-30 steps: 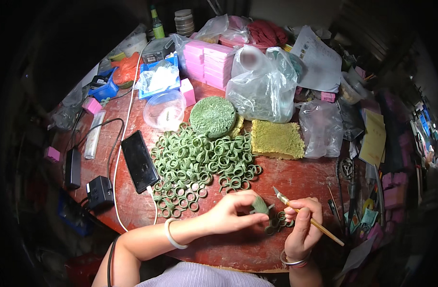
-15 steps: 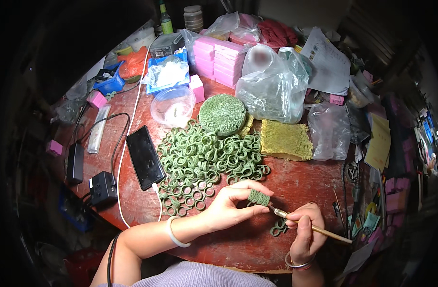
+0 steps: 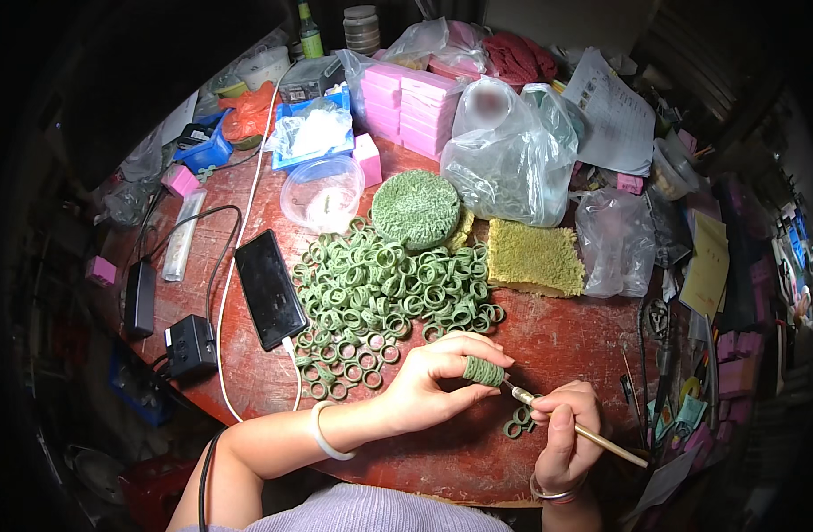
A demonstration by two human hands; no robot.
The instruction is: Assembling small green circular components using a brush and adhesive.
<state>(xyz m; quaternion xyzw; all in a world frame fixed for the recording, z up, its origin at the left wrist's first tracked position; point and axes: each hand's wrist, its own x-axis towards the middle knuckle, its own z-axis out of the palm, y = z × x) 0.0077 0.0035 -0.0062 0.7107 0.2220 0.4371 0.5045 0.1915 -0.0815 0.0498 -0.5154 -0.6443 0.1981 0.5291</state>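
Observation:
Between thumb and fingers, my left hand grips a ribbed green cylinder that looks like several green rings side by side. A thin tool with a light wooden handle and a metal ferrule, like a brush, is pinched in my right hand. Its tip is close to the cylinder's right end; I cannot tell whether they touch. Beneath the tool, a few loose green rings lie on the red table. Beyond my left hand spreads a large heap of green rings.
A black phone with a white cable lies left of the heap. Behind it are a round green textured pad, a yellow sponge, a clear tub and plastic bags. Stacked pink blocks stand at the back.
The ribbed cylinder has turned a little in my left fingers and shifted slightly right. The brush-like tool has tilted, its handle end moving left and down.

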